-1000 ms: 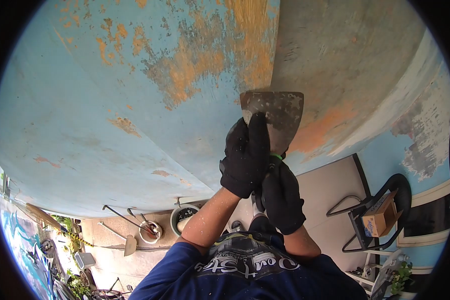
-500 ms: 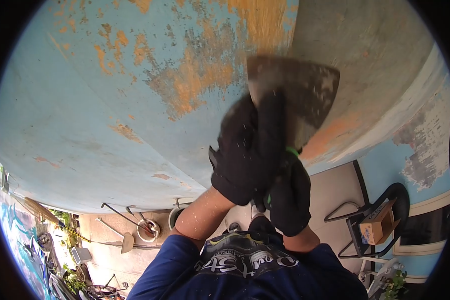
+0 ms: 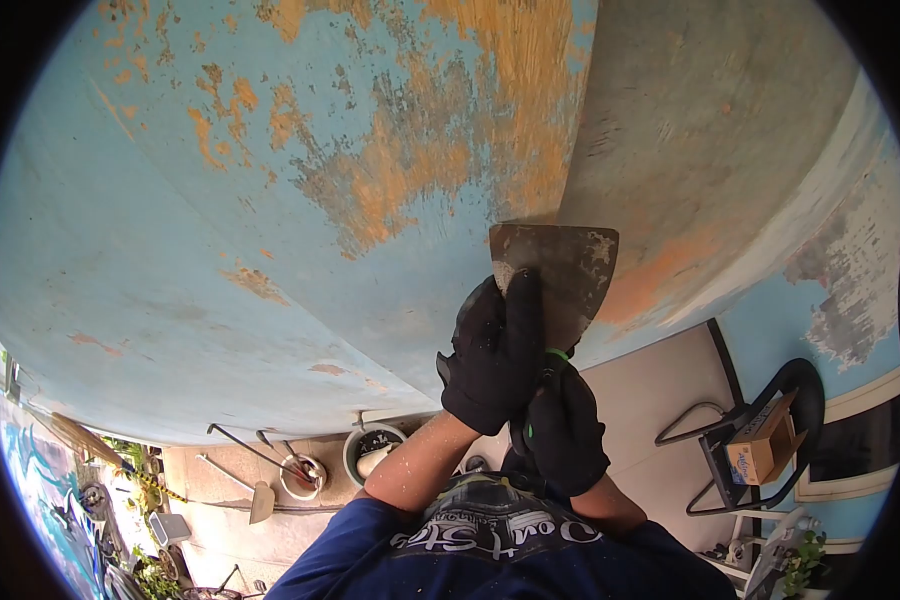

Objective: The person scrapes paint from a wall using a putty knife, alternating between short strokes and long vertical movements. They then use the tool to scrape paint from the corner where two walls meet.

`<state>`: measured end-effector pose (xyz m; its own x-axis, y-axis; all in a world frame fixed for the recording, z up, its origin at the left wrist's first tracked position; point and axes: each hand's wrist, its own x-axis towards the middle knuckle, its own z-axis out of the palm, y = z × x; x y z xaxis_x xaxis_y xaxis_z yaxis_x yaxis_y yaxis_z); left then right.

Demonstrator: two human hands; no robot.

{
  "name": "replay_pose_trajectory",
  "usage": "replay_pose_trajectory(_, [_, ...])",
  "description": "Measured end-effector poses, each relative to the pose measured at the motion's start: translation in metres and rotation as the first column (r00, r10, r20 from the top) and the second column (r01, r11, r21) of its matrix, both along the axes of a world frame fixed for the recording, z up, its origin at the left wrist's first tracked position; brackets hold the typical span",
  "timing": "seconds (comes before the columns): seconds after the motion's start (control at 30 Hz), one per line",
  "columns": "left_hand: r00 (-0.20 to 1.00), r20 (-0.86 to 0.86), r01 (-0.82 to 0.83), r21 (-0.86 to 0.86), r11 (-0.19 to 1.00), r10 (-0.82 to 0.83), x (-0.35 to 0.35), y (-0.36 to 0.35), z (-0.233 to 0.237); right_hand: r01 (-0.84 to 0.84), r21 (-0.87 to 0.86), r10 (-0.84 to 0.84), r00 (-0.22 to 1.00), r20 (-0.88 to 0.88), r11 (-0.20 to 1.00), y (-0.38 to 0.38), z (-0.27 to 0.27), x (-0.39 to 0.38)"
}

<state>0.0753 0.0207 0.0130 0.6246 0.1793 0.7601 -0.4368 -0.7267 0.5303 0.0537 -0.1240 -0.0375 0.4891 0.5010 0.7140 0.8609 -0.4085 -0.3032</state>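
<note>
A wide metal scraper (image 3: 570, 275) with a worn, paint-flecked blade and a partly hidden green-and-black handle points up at the wall. Its front edge meets the blue painted wall (image 3: 390, 300) near the corner with a bare grey surface. Black-gloved, my right hand (image 3: 567, 425) is closed around the handle. My left hand (image 3: 492, 350), also gloved in black, grips the scraper higher up, with a finger lying along the blade. Scraped patches (image 3: 370, 180) of orange and grey show above the blade on the wall.
On the right, a black-framed chair (image 3: 710, 460) bears an open cardboard box (image 3: 765, 445). Below left stand a round tub (image 3: 370, 445), a bucket (image 3: 303, 477) with tools and a long-handled scraper (image 3: 261, 502). Bicycles and plants line the far left.
Both hands and the scraper have come down the wall toward my body and slightly left. The blade was blurred and tilted before; now it is sharp and more upright.
</note>
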Motion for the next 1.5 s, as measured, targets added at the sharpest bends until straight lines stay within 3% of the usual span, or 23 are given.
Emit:
replay_pose_trajectory(0.07, [0.998, 0.049, -0.047, 0.081, 0.996, 0.043, 0.003, 0.005, 0.003, -0.008, 0.008, 0.008, 1.0, -0.015, 1.0, 0.008, 0.003, 0.005])
replay_pose_trajectory(0.17, [0.996, -0.068, 0.042, -0.119, 0.992, -0.05, 0.014, 0.014, 0.033, 0.08, 0.028, -0.084, 0.976, 0.201, 0.996, 0.022, 0.034, 0.015])
replay_pose_trajectory(0.2, [0.997, 0.071, 0.017, 0.027, 1.0, -0.019, 0.019, 0.018, 0.057, 0.081, 0.019, -0.083, 0.978, 0.193, 0.997, 0.022, 0.053, 0.016])
replay_pose_trajectory(0.27, [0.976, 0.219, -0.034, 0.165, 0.986, -0.003, 0.018, 0.018, 0.069, -0.143, 0.254, 0.23, 0.907, -0.354, 0.957, 0.022, 0.09, 0.019])
replay_pose_trajectory(0.37, [0.962, 0.274, -0.068, 0.217, 0.974, 0.006, 0.003, 0.01, 0.059, -0.066, 0.432, 0.338, 0.731, -0.592, 0.899, 0.009, 0.054, -0.002])
replay_pose_trajectory(0.43, [0.991, -0.043, 0.122, -0.143, 0.982, -0.129, -0.008, 0.004, 0.027, -0.023, 0.565, 0.45, 0.631, -0.632, 0.825, 0.012, 0.045, -0.01])
replay_pose_trajectory(0.5, [0.989, -0.075, 0.108, -0.186, 0.977, -0.124, -0.008, 0.001, 0.007, -0.06, 0.424, 0.315, 0.765, -0.562, 0.904, 0.009, 0.037, -0.014])
replay_pose_trajectory(0.53, [0.987, -0.109, 0.093, -0.233, 0.968, -0.121, -0.008, -0.001, 0.001, -0.06, 0.418, 0.357, 0.639, -0.682, 0.906, 0.005, 0.038, -0.014])
replay_pose_trajectory(0.57, [0.987, -0.105, 0.097, -0.236, 0.967, -0.124, -0.008, 0.0, -0.001, -0.059, 0.415, 0.353, 0.642, -0.681, 0.908, 0.003, 0.028, -0.013])
replay_pose_trajectory(0.6, [0.991, -0.105, 0.069, -0.123, 0.99, -0.082, -0.01, 0.001, -0.001, -0.077, 0.209, 0.149, 0.923, -0.354, 0.975, 0.0, 0.011, -0.013])
replay_pose_trajectory(0.63, [0.994, -0.099, 0.039, -0.006, 0.999, -0.04, -0.01, 0.004, -0.001, 0.007, 0.01, -0.008, 0.996, 0.089, 1.0, -0.001, 0.0, -0.014])
replay_pose_trajectory(0.77, [0.998, -0.062, 0.022, 0.068, 0.997, -0.018, -0.007, 0.01, 0.0, 0.118, -0.026, -0.112, 0.98, 0.162, 0.993, 0.011, -0.004, -0.02])
replay_pose_trajectory(0.87, [1.0, 0.003, 0.03, -0.047, 0.998, -0.03, -0.004, 0.006, 0.002, 0.124, 0.023, -0.126, 0.969, 0.215, 0.992, 0.015, 0.004, -0.016])
replay_pose_trajectory(0.9, [0.999, 0.004, 0.054, -0.156, 0.986, -0.054, 0.0, 0.003, -0.001, 0.035, 0.141, 0.007, 0.957, -0.289, 0.989, 0.015, 0.013, -0.013])
replay_pose_trajectory(0.93, [0.997, 0.011, 0.078, -0.262, 0.962, -0.078, 0.002, -0.001, -0.002, 0.019, 0.287, 0.194, 0.693, -0.694, 0.958, 0.014, 0.02, -0.01])
replay_pose_trajectory(0.97, [0.997, 0.006, 0.082, -0.259, 0.962, -0.083, 0.002, -0.004, -0.002, 0.025, 0.29, 0.193, 0.691, -0.696, 0.957, 0.013, 0.026, -0.005])
replay_pose_trajectory(1.03, [0.988, -0.141, 0.008, -0.4, 0.916, -0.071, 0.003, -0.011, 0.002, -0.017, 0.541, 0.473, 0.508, -0.72, 0.841, 0.006, 0.038, 0.005])
replay_pose_trajectory(1.07, [0.988, -0.133, 0.014, -0.396, 0.918, -0.073, 0.003, -0.015, 0.005, -0.044, 0.523, 0.42, 0.654, -0.629, 0.851, 0.005, 0.026, 0.006])
replay_pose_trajectory(1.17, [0.973, -0.13, 0.067, -0.627, 0.776, -0.19, 0.0, -0.022, 0.005, -0.032, 0.578, 0.457, 0.65, -0.608, 0.815, 0.004, 0.014, 0.0])
replay_pose_trajectory(1.27, [0.979, -0.143, 0.04, -0.559, 0.828, -0.144, -0.001, -0.018, -0.006, -0.03, 0.556, 0.462, 0.595, -0.658, 0.83, 0.004, 0.02, -0.003])
replay_pose_trajectory(1.33, [0.995, -0.091, 0.01, -0.298, 0.954, -0.039, 0.001, -0.013, -0.007, -0.03, 0.562, 0.451, 0.633, -0.629, 0.826, 0.009, 0.016, 0.0])
replay_pose_trajectory(1.43, [1.0, -0.005, -0.023, -0.095, 0.995, 0.023, 0.005, -0.009, -0.009, -0.025, 0.552, 0.44, 0.634, -0.635, 0.833, 0.01, 0.025, 0.001])
replay_pose_trajectory(1.5, [1.0, -0.01, -0.015, -0.206, 0.978, 0.013, 0.007, -0.013, -0.006, -0.022, 0.538, 0.442, 0.599, -0.668, 0.843, 0.011, 0.029, 0.003])
